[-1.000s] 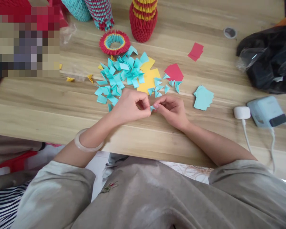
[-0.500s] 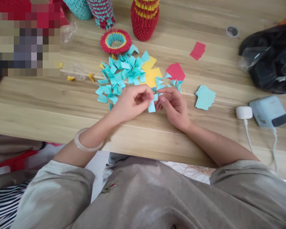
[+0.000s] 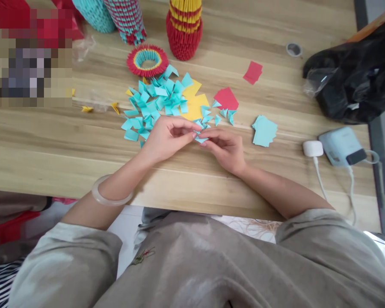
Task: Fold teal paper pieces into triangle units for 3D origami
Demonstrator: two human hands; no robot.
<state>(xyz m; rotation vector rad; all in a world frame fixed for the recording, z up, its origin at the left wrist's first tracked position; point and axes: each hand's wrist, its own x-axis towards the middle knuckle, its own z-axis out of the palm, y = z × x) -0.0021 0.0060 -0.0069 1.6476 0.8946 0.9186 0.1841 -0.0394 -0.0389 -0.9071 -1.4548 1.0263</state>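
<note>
Head view: the left hand point(image 3: 167, 137) and right hand point(image 3: 225, 149) both pinch one small blue paper point(image 3: 201, 140). Best to match its edges, then press the fold flat.

The left hand point(image 3: 163, 139) and right hand point(image 3: 227, 147) meet over the wooden bench point(image 3: 67, 147), both in a fingertip grip on a small folded turquoise paper point(image 3: 201, 139). Just beyond the left hand lies a heap of turquoise pieces point(image 3: 161, 92), with yellow sheets point(image 3: 193, 107) between it and a red stack point(image 3: 226, 99). Past the heap sit a red-rimmed paper ring point(image 3: 135, 66) and a red-and-yellow paper vessel point(image 3: 184, 36). To the right are a turquoise stack point(image 3: 265, 131), a white charger point(image 3: 312, 149) and a black bag point(image 3: 356, 77).
</note>
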